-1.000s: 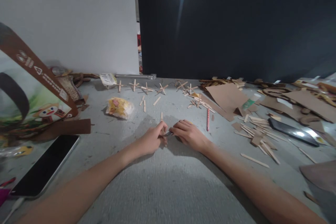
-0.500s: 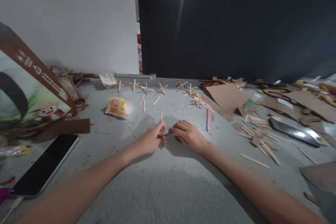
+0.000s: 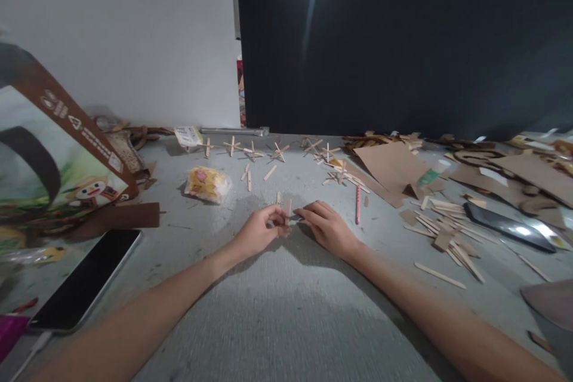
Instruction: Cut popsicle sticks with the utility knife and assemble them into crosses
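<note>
My left hand pinches a short wooden craft stick between thumb and fingers, just above the table. My right hand is closed on a small dark blade-like tool, whose tip meets the stick or lies right against it; its handle is hidden in the fingers. Just behind my left hand, another craft stick lies on the grey tabletop. Farther back are several loose sticks, such as one flat stick, and a row of crossed-stick pieces, one being a star shape.
At left are a phone with a cable, a printed box and a yellow packet. To the right lie a red striped stick, a glue stick, cardboard, piled craft sticks and a dark phone-like slab.
My left hand has lifted the held stick and turned its grip, so the stick now points up between both hands. The blade has stayed close to it. The view has shifted slightly.
</note>
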The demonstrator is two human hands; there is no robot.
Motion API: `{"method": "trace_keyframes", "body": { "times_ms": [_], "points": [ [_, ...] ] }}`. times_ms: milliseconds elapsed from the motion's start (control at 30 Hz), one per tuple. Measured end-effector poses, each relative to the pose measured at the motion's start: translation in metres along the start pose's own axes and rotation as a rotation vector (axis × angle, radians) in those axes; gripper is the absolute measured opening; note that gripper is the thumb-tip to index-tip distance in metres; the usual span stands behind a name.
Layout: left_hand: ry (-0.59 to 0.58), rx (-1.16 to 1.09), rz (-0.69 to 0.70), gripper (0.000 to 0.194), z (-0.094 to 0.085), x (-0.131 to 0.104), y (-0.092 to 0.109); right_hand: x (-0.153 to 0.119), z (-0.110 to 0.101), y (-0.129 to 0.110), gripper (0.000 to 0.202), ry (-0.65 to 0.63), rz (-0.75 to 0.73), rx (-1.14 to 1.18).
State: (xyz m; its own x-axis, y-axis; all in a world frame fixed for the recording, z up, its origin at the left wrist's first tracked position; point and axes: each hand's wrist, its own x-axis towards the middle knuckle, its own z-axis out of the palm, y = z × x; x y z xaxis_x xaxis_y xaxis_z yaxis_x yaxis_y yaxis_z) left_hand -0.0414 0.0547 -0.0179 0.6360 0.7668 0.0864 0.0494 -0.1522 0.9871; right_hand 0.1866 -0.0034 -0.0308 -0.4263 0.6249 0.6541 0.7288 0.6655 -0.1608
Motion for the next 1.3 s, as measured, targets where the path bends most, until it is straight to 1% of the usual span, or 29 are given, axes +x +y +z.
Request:
{"method": "trace_keyframes", "body": {
  "times_ms": [33,100,200,333,433,567,700,867,1167,1300],
  "points": [
    [0.015,-0.023,-0.001,0.030,0.002,0.000,0.000,0.000,-0.001,0.000,0.034,0.012,0.011,0.016],
    [0.008,-0.067,-0.001,0.034,0.005,-0.001,0.000,-0.001,-0.002,-0.001,0.037,0.029,0.028,0.038],
    [-0.048,-0.103,0.008,0.038,0.010,-0.004,0.003,-0.001,-0.004,-0.002,0.038,0.048,0.020,0.042],
    [-0.136,-0.139,-0.016,0.044,0.013,-0.009,0.007,0.000,-0.004,-0.003,0.037,0.061,-0.008,0.059],
    [-0.168,-0.095,-0.050,0.045,0.014,-0.010,0.006,0.000,-0.004,-0.005,0.036,0.053,-0.001,0.073],
    [-0.155,-0.021,-0.060,0.040,0.014,-0.009,0.003,0.001,-0.004,-0.005,0.036,0.040,-0.018,0.093],
    [-0.120,0.047,-0.061,0.032,0.015,-0.010,0.000,0.001,-0.006,-0.004,0.037,-0.003,-0.025,0.105],
    [-0.098,0.013,-0.063,0.025,0.016,-0.010,-0.001,-0.001,-0.005,-0.004,0.040,-0.012,-0.008,0.064],
    [-0.113,0.006,-0.015,0.036,0.017,-0.011,0.003,-0.004,-0.003,-0.007,0.046,0.032,0.036,0.026],
    [-0.136,-0.023,-0.013,0.037,0.017,-0.010,-0.001,-0.003,-0.004,-0.007,0.047,0.036,0.037,0.013]
  ]
}}
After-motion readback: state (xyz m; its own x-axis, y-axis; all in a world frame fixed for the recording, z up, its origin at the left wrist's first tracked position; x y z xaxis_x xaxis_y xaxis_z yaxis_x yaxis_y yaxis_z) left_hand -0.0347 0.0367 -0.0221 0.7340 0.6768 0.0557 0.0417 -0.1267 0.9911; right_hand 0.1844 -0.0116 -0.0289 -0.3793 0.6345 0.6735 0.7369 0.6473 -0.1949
